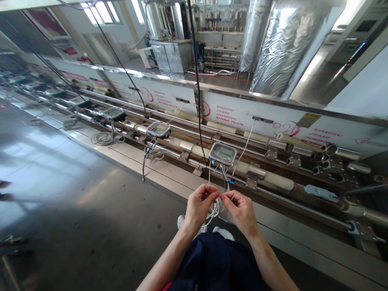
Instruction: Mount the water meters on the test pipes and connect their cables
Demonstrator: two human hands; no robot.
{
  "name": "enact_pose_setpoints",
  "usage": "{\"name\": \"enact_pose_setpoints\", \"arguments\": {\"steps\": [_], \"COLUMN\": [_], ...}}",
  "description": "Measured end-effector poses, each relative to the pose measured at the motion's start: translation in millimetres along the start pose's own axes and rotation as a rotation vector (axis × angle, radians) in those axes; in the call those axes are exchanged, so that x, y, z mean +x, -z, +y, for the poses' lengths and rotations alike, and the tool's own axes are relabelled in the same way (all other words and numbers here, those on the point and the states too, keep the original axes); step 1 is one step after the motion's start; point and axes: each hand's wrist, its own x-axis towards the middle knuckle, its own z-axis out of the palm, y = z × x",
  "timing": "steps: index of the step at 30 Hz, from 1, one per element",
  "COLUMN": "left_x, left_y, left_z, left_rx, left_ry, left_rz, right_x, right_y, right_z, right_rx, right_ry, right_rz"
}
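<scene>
In front of my body both hands are pinched, their fingertips almost meeting. My left hand (pixel 198 205) has thumb and index finger closed on something too small to make out. My right hand (pixel 240 208) pinches what looks like a thin wire, with a yellowish bit (pixel 233 196) showing by its index finger. A loose coil of white cable (pixel 214 212) hangs just beneath and between the hands. Beyond them, a clear-lidded meter box (pixel 222 154) sits on the pipe line, with white and dark leads running down from its blue-collared underside towards my hands.
More meter boxes (pixel 159 129) line the metal rails to the left, with coiled cables (pixel 104 138) on the steel ledge (pixel 130 155). A black cable (pixel 196 76) hangs from above. Behind stand a printed white panel (pixel 226 113) and foil-wrapped ducts (pixel 287 48).
</scene>
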Motion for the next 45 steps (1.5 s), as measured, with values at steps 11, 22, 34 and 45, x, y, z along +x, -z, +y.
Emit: {"name": "enact_pose_setpoints", "arguments": {"steps": [11,22,34,45], "left_x": [109.9,138.8,101.5,-5.3], "left_y": [28.3,53.9,92.9,83.8], "left_z": [-82.2,-122.4,-134.1,-77.7], "left_rx": [0.786,0.956,0.939,0.769], "left_ry": [-0.479,-0.497,-0.425,-0.37], "left_rz": [0.023,-0.132,-0.173,-0.24], "right_x": [-5.6,-9.8,-11.2,-6.9], "right_y": [5.2,5.2,2.2,-9.6], "right_z": [10.9,15.2,19.6,19.6], "right_rx": [-0.023,-0.036,-0.09,-0.19], "right_ry": [-0.047,-0.069,-0.074,0.169], "right_rz": [0.044,0.044,0.024,-0.031]}}
